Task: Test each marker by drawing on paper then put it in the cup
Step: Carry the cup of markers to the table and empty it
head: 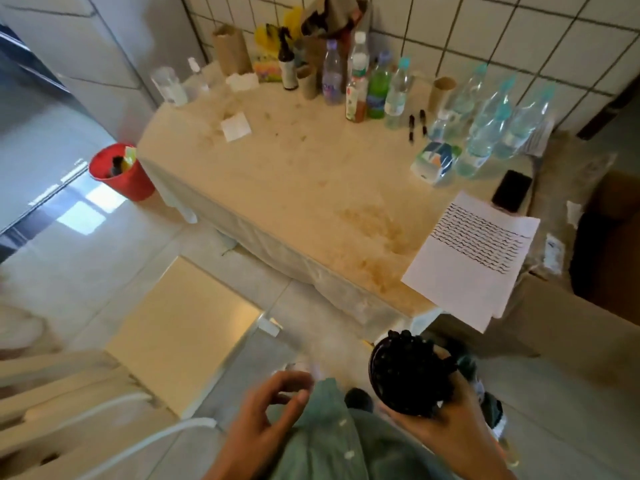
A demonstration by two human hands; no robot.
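Head view, right hand [446, 420] grips marker-filled cup [408, 374] – left hand [266, 414] loose

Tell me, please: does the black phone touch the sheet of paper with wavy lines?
Cannot tell. In the head view the phone lies at the paper's far corner, but blur hides whether their edges meet or a thin gap remains.

Plastic bottles [377, 88] crowd the table's [277, 174] back edge; a red bin [121, 173] stands beside it.
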